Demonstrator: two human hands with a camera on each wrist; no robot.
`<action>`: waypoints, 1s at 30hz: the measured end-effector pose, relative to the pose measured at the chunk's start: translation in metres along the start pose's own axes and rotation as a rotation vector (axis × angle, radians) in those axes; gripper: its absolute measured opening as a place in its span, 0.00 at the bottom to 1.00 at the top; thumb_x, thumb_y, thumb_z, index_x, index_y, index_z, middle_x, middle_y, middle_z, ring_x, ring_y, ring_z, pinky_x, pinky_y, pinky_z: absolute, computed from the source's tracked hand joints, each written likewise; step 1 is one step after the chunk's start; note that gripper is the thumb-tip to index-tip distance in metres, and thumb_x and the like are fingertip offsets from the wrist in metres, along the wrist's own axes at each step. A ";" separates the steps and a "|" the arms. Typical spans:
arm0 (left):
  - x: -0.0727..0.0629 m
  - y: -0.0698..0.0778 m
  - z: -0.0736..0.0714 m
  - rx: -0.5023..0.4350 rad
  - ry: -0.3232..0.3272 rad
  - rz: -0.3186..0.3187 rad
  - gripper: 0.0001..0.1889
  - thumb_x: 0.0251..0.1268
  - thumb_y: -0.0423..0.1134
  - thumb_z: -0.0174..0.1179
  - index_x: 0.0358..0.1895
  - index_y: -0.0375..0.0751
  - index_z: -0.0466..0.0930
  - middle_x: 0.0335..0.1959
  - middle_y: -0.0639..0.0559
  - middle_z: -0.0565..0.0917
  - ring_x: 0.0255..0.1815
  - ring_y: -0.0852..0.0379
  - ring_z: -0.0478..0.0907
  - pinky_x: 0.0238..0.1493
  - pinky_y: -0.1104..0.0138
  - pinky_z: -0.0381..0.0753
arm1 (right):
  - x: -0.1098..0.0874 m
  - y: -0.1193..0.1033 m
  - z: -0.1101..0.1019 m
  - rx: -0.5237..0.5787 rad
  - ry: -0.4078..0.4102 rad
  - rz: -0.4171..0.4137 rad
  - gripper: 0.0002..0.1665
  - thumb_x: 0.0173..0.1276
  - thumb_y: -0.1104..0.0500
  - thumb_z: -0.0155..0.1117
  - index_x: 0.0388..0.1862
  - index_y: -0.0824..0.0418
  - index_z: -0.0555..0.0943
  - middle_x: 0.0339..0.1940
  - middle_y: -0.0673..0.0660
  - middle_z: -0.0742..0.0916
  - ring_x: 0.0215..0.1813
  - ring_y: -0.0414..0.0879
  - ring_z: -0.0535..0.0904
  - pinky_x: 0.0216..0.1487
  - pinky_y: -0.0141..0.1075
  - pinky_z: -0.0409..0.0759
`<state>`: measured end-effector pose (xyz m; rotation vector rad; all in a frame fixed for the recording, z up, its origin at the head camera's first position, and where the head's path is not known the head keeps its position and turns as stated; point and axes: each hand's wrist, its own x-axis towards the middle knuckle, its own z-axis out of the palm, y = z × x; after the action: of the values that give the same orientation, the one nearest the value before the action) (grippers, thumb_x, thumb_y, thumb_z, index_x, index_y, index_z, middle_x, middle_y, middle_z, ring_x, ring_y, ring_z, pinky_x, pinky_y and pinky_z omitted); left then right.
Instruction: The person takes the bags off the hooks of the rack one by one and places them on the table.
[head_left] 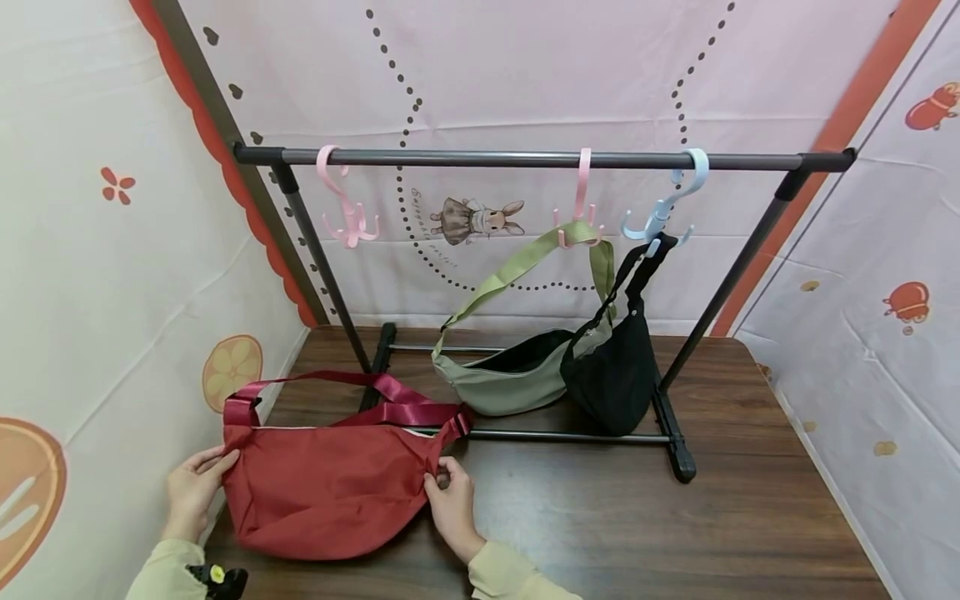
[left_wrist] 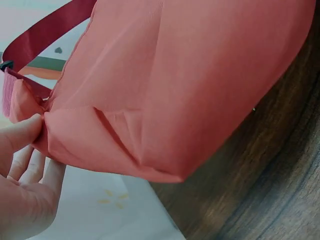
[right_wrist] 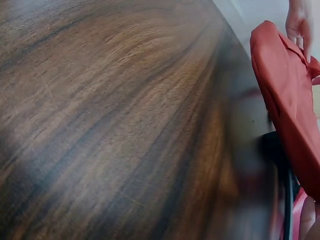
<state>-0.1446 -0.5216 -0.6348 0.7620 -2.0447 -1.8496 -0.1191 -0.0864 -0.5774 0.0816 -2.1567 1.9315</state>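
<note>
A red shoulder bag (head_left: pixel 330 492) is held up at the front left of the table, its zipped top edge upward. My left hand (head_left: pixel 192 492) pinches its upper left corner, thumb in front, as the left wrist view also shows (left_wrist: pixel 25 180). At the other end, my right hand (head_left: pixel 454 505) pinches the bag's right side below the strap buckle. The wine-red strap (head_left: pixel 397 402) loops loosely behind the bag, near the left foot of a black rack (head_left: pixel 480 158). Only a little of the right hand appears in the right wrist view.
A green bag (head_left: pixel 510 379) hangs from the middle pink hook (head_left: pixel 582 192); a black bag (head_left: pixel 618 375) hangs from a blue hook (head_left: pixel 660 212). Another pink hook (head_left: pixel 351 218) on the left of the bar carries nothing. Printed cloth walls (head_left: pixel 862 333) enclose the wooden table (head_left: pixel 600 517).
</note>
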 end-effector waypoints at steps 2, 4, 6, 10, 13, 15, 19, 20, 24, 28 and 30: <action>0.000 -0.001 0.004 0.023 0.052 -0.026 0.11 0.45 0.44 0.70 0.36 0.58 0.82 0.25 0.72 0.81 0.27 0.74 0.78 0.24 0.78 0.76 | -0.001 0.004 0.002 0.002 -0.007 0.011 0.09 0.49 0.74 0.62 0.27 0.63 0.78 0.20 0.53 0.81 0.22 0.34 0.73 0.23 0.25 0.71; 0.000 -0.002 0.006 0.040 0.077 -0.043 0.13 0.44 0.45 0.71 0.37 0.56 0.83 0.24 0.72 0.81 0.26 0.74 0.78 0.23 0.77 0.77 | -0.002 0.007 0.003 -0.004 -0.017 0.024 0.09 0.48 0.74 0.62 0.27 0.62 0.78 0.20 0.51 0.80 0.22 0.33 0.73 0.24 0.25 0.72; 0.001 -0.003 0.008 0.067 0.083 -0.055 0.16 0.44 0.47 0.71 0.39 0.53 0.82 0.24 0.72 0.81 0.26 0.74 0.78 0.23 0.77 0.77 | -0.003 0.008 0.004 -0.011 -0.023 0.025 0.10 0.47 0.75 0.62 0.27 0.63 0.77 0.20 0.51 0.79 0.22 0.32 0.72 0.24 0.25 0.72; -0.001 -0.007 0.012 0.112 0.084 -0.039 0.13 0.43 0.48 0.70 0.36 0.55 0.82 0.22 0.74 0.79 0.25 0.76 0.77 0.23 0.79 0.75 | -0.003 0.013 0.007 -0.041 -0.044 0.056 0.10 0.46 0.76 0.61 0.25 0.65 0.75 0.20 0.51 0.78 0.22 0.32 0.71 0.23 0.23 0.70; -0.015 0.010 0.021 0.170 0.090 -0.021 0.09 0.46 0.46 0.69 0.33 0.55 0.82 0.20 0.71 0.80 0.23 0.78 0.75 0.22 0.80 0.74 | -0.004 0.017 0.010 -0.051 -0.067 0.088 0.10 0.45 0.77 0.60 0.24 0.66 0.74 0.19 0.52 0.77 0.20 0.31 0.70 0.21 0.21 0.68; -0.037 0.039 0.032 0.273 0.091 -0.019 0.11 0.51 0.41 0.66 0.40 0.46 0.82 0.23 0.61 0.84 0.21 0.80 0.72 0.22 0.80 0.73 | -0.004 0.020 0.011 -0.064 -0.073 0.097 0.10 0.45 0.78 0.60 0.24 0.66 0.73 0.19 0.52 0.77 0.20 0.31 0.69 0.21 0.21 0.67; -0.077 0.087 0.054 0.446 0.079 0.011 0.20 0.57 0.31 0.58 0.51 0.20 0.72 0.33 0.36 0.83 0.20 0.83 0.66 0.21 0.82 0.70 | -0.003 0.025 0.014 -0.110 -0.069 0.100 0.10 0.45 0.77 0.59 0.23 0.64 0.72 0.19 0.50 0.76 0.20 0.30 0.67 0.21 0.22 0.67; -0.082 0.092 0.058 0.457 0.075 0.024 0.19 0.57 0.29 0.56 0.51 0.19 0.71 0.35 0.32 0.82 0.19 0.85 0.65 0.21 0.84 0.69 | -0.003 0.026 0.014 -0.127 -0.067 0.104 0.11 0.45 0.77 0.59 0.23 0.64 0.72 0.19 0.49 0.75 0.20 0.30 0.67 0.21 0.22 0.67; -0.083 0.089 0.064 0.586 0.040 0.088 0.18 0.56 0.27 0.56 0.49 0.18 0.72 0.40 0.25 0.78 0.26 0.66 0.78 0.24 0.80 0.72 | -0.001 0.029 0.016 -0.168 -0.063 0.119 0.11 0.45 0.76 0.59 0.22 0.62 0.73 0.19 0.47 0.75 0.20 0.30 0.67 0.21 0.24 0.68; -0.083 0.086 0.068 0.748 -0.006 0.099 0.19 0.57 0.30 0.56 0.50 0.19 0.71 0.46 0.24 0.74 0.45 0.33 0.72 0.40 0.57 0.77 | -0.001 0.031 0.017 -0.190 -0.055 0.119 0.11 0.45 0.75 0.59 0.23 0.61 0.74 0.19 0.47 0.75 0.21 0.30 0.68 0.22 0.24 0.69; -0.082 0.084 0.069 0.774 -0.020 0.093 0.20 0.57 0.30 0.56 0.51 0.19 0.70 0.48 0.23 0.73 0.47 0.31 0.69 0.46 0.47 0.71 | 0.000 0.031 0.017 -0.193 -0.055 0.119 0.10 0.45 0.75 0.59 0.23 0.62 0.74 0.19 0.48 0.76 0.21 0.30 0.68 0.22 0.24 0.69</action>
<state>-0.1303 -0.4150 -0.5502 0.7862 -2.7662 -0.9778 -0.1276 -0.0994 -0.6096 -0.0293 -2.4232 1.7888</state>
